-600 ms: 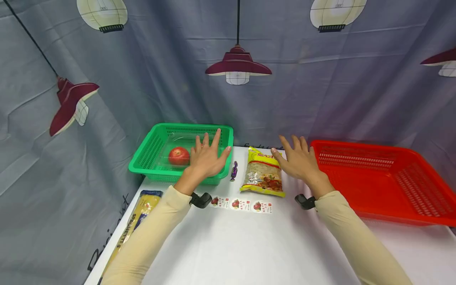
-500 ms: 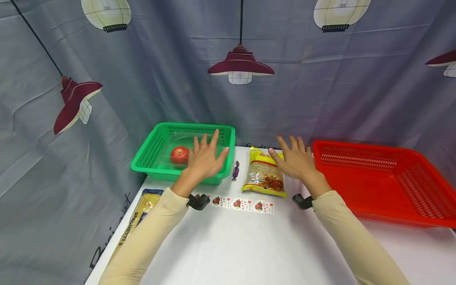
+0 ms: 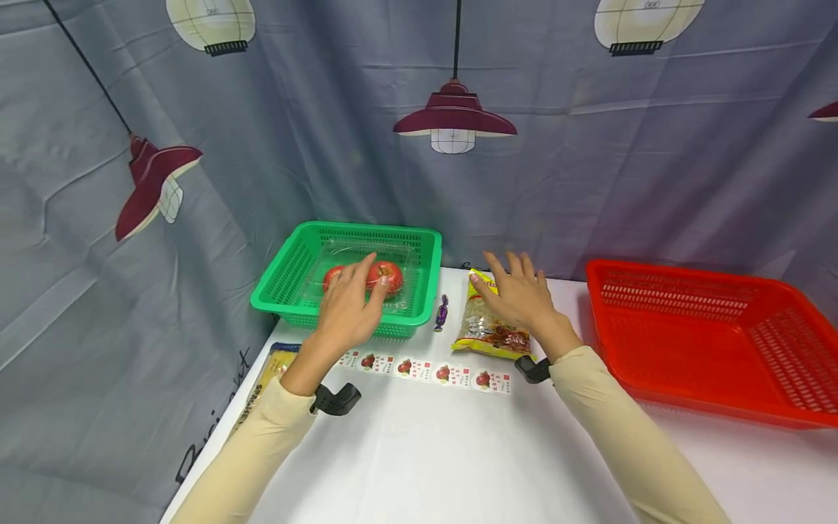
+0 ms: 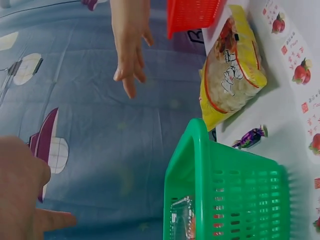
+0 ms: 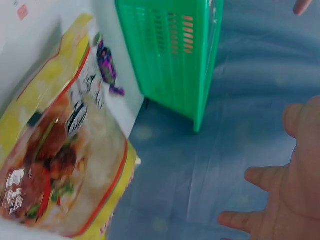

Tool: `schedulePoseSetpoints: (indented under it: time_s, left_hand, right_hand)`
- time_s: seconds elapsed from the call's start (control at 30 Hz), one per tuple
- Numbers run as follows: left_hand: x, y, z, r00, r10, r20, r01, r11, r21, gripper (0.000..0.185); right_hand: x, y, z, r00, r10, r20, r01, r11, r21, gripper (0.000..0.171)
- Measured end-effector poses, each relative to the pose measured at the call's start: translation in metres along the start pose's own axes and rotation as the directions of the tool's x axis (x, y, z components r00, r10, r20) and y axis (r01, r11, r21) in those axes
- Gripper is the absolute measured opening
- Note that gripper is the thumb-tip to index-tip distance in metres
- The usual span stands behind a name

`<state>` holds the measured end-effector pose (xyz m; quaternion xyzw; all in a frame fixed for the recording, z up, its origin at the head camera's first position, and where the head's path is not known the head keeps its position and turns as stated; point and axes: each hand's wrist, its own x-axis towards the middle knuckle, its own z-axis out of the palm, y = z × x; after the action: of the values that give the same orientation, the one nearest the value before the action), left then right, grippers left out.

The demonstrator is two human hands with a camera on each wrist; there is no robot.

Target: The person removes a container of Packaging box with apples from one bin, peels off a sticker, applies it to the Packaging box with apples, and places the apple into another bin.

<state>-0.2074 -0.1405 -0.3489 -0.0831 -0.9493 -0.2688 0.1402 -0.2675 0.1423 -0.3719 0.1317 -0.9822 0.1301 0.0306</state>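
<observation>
My left hand (image 3: 350,306) hovers open at the front rim of a green basket (image 3: 288,273), fingers reaching toward two red fruits (image 3: 386,275) in a clear plastic box inside it. It holds nothing. My right hand (image 3: 517,295) is open with fingers spread, just above a yellow snack bag (image 3: 487,331) lying on the white table. In the right wrist view the yellow snack bag (image 5: 60,160) lies below my fingers (image 5: 280,200). A purple wrapped candy (image 3: 441,313) lies between the basket and the bag.
A strip of fruit stickers (image 3: 425,370) lies in front of the basket and bag. A large red basket (image 3: 707,335) stands at the right. A spaghetti packet (image 3: 262,378) lies along the table's left edge. A grey printed cloth backs the table.
My left hand has drawn back and to the left, uncovering a second red fruit. My right hand has shifted left over the yellow bag. The head view has swung slightly.
</observation>
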Motion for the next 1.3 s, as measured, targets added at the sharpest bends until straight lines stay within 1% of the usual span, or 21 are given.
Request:
schedulePoseSetpoints:
  time_s: [0.17, 0.27, 0.4, 0.57, 0.73, 0.87, 1.07, 1.2, 1.3]
  left_hand:
    - [-0.014, -0.01, -0.004, 0.997, 0.002, -0.081, -0.01, 0.995, -0.097, 0.048]
    - [-0.023, -0.015, -0.006, 0.995, -0.028, -0.096, 0.014, 0.989, -0.15, 0.045]
    - [-0.033, -0.022, -0.004, 0.994, -0.079, -0.081, 0.063, 0.98, -0.188, 0.042]
    - [-0.042, -0.032, 0.004, 0.987, -0.14, -0.082, 0.121, 0.972, -0.201, 0.041]
    - [-0.048, -0.04, 0.012, 0.978, -0.19, -0.084, 0.17, 0.964, -0.203, 0.038]
    - [-0.05, -0.046, 0.019, 0.972, -0.219, -0.084, 0.199, 0.959, -0.203, 0.035]
    - [-0.052, -0.051, 0.029, 0.962, -0.267, -0.051, 0.25, 0.943, -0.22, 0.038]
    - [-0.051, -0.054, 0.035, 0.957, -0.286, -0.035, 0.268, 0.928, -0.258, 0.04]
    - [-0.05, -0.057, 0.038, 0.953, -0.302, -0.019, 0.282, 0.909, -0.307, 0.04]
  right_hand:
    - [0.006, -0.016, 0.003, 1.0, -0.027, 0.011, 0.026, 0.999, 0.022, 0.077]
    - [0.01, -0.028, 0.005, 0.999, -0.047, 0.018, 0.046, 0.998, 0.042, 0.075]
    - [0.016, -0.042, 0.008, 0.997, -0.069, 0.028, 0.067, 0.996, 0.055, 0.075]
    - [0.025, -0.056, 0.013, 0.996, -0.079, 0.039, 0.076, 0.996, 0.055, 0.075]
    - [0.032, -0.066, 0.016, 0.994, -0.09, 0.054, 0.088, 0.995, 0.048, 0.075]
    - [0.037, -0.071, 0.02, 0.993, -0.101, 0.066, 0.097, 0.993, 0.06, 0.076]
    - [0.043, -0.081, 0.025, 0.989, -0.132, 0.06, 0.126, 0.987, 0.099, 0.075]
    - [0.046, -0.089, 0.027, 0.988, -0.143, 0.061, 0.133, 0.981, 0.139, 0.07]
    - [0.049, -0.095, 0.028, 0.987, -0.148, 0.06, 0.137, 0.977, 0.162, 0.068]
